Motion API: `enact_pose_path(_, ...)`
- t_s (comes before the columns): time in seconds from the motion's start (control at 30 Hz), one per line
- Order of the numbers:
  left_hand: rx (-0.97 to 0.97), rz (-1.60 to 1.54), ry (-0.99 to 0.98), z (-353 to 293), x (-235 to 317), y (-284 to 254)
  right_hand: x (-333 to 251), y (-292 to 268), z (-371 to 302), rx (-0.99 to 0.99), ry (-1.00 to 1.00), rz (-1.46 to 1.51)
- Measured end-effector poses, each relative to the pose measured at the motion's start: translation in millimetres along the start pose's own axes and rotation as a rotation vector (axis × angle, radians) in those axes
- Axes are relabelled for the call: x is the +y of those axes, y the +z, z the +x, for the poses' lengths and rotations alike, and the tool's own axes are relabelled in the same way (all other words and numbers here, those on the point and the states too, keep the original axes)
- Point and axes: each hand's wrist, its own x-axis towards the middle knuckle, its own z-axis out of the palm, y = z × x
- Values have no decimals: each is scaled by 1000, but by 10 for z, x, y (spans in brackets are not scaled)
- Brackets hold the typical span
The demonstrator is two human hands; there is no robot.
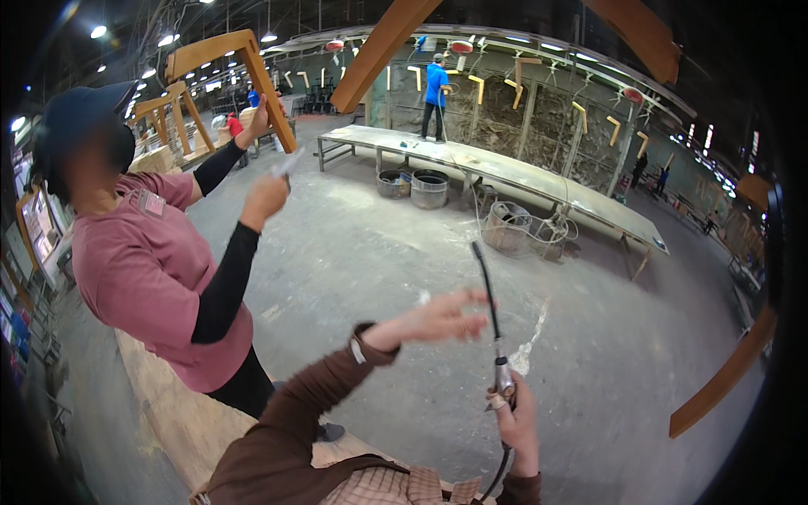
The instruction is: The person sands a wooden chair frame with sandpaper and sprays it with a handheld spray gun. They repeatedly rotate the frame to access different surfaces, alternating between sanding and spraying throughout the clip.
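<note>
My right hand point(520, 417) is closed round the metal body of an air blow gun point(503, 374), whose long black nozzle points up and away. A dark hose point(497, 481) runs down from its lower end. My left hand point(446, 318) reaches across from the left with its fingers stretched out and apart, slightly blurred. Its fingertips are beside the black nozzle; whether they touch it I cannot tell. Brown wooden pieces hang overhead, one a bar point(383, 55) at the top middle. Another curved wooden piece point(725, 379) hangs at the right.
At my left a person in a pink shirt point(151, 269) grips a hanging angled wooden piece point(271, 88) and holds a small tool. Beyond, a person in blue point(436, 84) stands on a long low table point(539, 181). Buckets point(430, 190) and coiled hoses point(555, 229) lie beneath it.
</note>
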Motion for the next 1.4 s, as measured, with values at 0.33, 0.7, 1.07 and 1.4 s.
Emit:
enact_pose_path(0.33, 1323, 1461, 581, 920, 1121, -3034, -671, -543, 267, 203, -104, -68)
enact_pose_path(0.7, 589, 813, 242, 975, 1215, -2981, -1328, -784, 324, 302, -232, -175)
enact_pose_path(1.07, -37, -239, 407, 1184, 843, -1655, -1446, -465, 626, 66, -204, -559)
enact_pose_path(1.4, 66, -282, 401, 1210, 622, -1619, -1679, -341, 652, 117, -282, -730)
